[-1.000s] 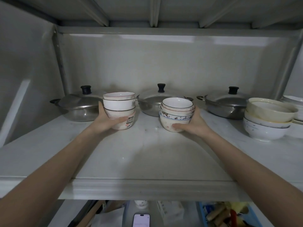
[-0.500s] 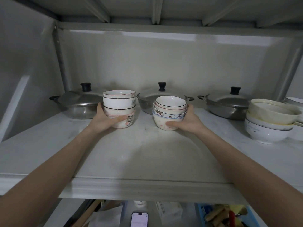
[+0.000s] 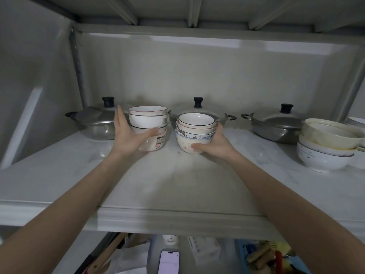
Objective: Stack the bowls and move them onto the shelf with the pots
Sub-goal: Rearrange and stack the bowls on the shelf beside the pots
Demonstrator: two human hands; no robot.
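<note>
Two stacks of small bowls stand side by side on the white shelf (image 3: 177,184), in front of the pots. The left bowl stack (image 3: 148,123) is white with dark and red rims and has a printed bowl at the bottom. My left hand (image 3: 128,137) is at its left side, fingers straight and spread, thumb lying across the front of the stack. The right bowl stack (image 3: 194,133) has a patterned blue-rimmed bowl and a pinkish bottom bowl. My right hand (image 3: 215,143) wraps its lower right side, thumb in front and fingers behind.
Three lidded steel pots stand along the back: the left pot (image 3: 94,123), middle pot (image 3: 197,109) and right pot (image 3: 276,125). A pile of larger white bowls (image 3: 325,147) sits at the far right. Below the shelf edge lie a phone (image 3: 168,262) and clutter.
My right hand has slid its stack left, close to the other stack. My left hand's fingers have straightened and loosened from the left stack.
</note>
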